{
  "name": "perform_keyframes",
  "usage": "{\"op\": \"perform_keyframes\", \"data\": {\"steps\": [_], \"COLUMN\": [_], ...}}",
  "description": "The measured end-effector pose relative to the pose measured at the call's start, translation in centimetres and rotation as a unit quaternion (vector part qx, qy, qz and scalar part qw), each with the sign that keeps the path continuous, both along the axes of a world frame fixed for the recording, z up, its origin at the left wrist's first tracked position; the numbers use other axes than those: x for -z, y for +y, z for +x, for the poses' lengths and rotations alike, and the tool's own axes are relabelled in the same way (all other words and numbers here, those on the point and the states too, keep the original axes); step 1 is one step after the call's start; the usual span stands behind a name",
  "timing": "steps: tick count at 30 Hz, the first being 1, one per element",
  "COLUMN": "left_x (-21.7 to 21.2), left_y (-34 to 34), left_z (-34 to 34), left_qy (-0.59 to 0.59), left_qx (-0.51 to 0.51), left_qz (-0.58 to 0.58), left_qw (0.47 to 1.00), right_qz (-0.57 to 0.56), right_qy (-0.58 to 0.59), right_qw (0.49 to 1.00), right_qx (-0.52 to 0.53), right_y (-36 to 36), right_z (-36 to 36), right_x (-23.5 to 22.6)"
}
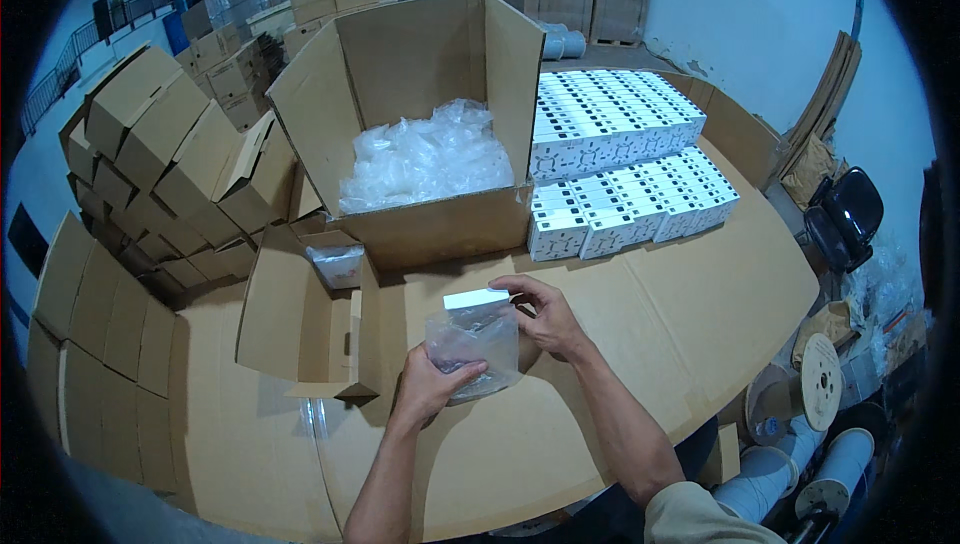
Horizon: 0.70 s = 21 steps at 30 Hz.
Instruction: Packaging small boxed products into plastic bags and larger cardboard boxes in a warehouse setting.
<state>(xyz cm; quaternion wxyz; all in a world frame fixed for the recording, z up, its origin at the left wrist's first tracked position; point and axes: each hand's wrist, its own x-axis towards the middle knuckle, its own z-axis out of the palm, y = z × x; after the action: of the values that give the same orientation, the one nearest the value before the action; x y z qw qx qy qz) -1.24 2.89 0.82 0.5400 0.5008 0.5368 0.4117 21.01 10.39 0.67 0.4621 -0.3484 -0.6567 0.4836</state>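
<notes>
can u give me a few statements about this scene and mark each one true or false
1. The left hand holds a clear bag. True.
2. A white box shows at the bag's top edge. True.
3. The white stack stands right of the big carton. True.
4. The big carton is shut. False: it is open, with clear plastic inside.
5. The right hand is in the big carton. False: it is at the white box's right end.
</notes>
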Motion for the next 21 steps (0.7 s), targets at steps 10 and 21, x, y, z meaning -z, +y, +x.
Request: {"op": "perform_keyframes", "data": {"steps": [10,21], "left_x": [-0.5,-1.2], "left_y": [0.1,0.0], "left_z": [0.2,0.4], "left_qy": [0.028,0.024], "left_qx": [0.011,0.024], "left_qz": [-0.005,0.025], "left_qw": [1.000,0.999], "right_qz": [0.048,-0.032], "right_qy": [0.160,0.270], "right_qw": [0.977,0.954], "right_qx": [0.134,0.122], "right_y": [0.4,-1.1], "right_z": [0.9,-0.5], "right_x": [-0.2,-1.5]}}
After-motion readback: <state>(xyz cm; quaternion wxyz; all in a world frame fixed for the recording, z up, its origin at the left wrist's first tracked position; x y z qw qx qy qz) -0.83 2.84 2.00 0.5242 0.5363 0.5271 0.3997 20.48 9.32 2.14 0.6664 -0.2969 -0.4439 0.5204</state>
